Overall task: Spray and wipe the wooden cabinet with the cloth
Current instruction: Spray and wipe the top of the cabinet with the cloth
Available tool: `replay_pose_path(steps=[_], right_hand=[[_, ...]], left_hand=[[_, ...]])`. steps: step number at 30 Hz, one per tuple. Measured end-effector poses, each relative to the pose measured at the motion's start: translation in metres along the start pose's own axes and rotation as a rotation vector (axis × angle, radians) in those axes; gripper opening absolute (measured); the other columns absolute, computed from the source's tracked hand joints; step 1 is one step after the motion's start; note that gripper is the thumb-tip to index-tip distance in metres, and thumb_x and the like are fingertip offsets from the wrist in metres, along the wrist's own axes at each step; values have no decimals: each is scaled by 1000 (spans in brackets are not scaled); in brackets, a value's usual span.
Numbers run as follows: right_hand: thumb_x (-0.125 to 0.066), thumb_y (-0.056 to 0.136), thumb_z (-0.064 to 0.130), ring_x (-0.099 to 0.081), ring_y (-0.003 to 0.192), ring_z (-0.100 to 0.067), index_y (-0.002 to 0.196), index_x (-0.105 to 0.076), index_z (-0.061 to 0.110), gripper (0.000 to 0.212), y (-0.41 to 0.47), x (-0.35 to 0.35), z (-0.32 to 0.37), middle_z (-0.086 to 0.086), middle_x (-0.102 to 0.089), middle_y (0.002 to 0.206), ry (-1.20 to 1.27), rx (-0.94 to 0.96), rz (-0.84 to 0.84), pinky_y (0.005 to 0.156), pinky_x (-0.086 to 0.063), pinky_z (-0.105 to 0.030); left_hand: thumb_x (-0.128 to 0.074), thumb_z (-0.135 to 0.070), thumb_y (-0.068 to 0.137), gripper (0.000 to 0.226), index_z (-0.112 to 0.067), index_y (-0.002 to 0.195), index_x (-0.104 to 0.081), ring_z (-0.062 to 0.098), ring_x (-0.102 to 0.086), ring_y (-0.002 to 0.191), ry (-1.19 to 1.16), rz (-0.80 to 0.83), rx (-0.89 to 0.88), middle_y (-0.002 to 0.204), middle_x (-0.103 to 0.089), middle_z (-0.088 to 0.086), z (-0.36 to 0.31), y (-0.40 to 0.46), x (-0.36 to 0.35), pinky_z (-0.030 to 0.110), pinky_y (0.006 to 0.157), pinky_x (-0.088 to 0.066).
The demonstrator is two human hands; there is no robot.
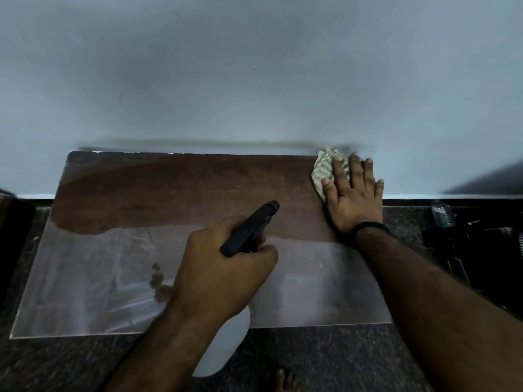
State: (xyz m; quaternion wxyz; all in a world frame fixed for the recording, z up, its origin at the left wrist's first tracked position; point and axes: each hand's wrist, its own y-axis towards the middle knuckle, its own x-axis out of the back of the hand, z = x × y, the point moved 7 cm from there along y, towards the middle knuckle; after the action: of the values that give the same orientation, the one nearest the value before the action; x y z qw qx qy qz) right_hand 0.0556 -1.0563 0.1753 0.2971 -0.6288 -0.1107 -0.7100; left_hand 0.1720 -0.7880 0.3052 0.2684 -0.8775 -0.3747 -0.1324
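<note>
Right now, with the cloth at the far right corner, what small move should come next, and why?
Probably sweep the cloth leftward along the cabinet top's far edge. The right hand presses it flat at the far right corner, and the far band looks dark and damp while the near half is still pale and dusty. The left hand grips the spray bottle, ready for that near half.

Spray bottle (223, 346): white body mostly hidden behind left hand (223, 267) and forearm, trigger buried under curled fingers, only black head showing. Cloth (325, 171): largely covered by flat right hand (353, 199), print too blurred to read, far edge smeared vs. wall. Both forearms cut off by bottom/right edges; bare toes (285, 380) cropped at bottom edge; dark objects at right edge, incl. a clear bottle (441, 213), too dim to identify.
</note>
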Motion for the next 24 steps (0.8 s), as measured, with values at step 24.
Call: replay_pose_path(steps=[24], right_hand=[[-15, 103, 58, 17, 154, -25, 160, -6, 38, 61, -22, -48, 210, 1, 9, 169, -43, 136, -18, 124, 6, -52]], left_hand=[[-80, -23, 69, 18, -12, 63, -66, 25, -64, 53, -25, -205, 141, 56, -64, 6, 108, 3, 165, 44, 50, -51]])
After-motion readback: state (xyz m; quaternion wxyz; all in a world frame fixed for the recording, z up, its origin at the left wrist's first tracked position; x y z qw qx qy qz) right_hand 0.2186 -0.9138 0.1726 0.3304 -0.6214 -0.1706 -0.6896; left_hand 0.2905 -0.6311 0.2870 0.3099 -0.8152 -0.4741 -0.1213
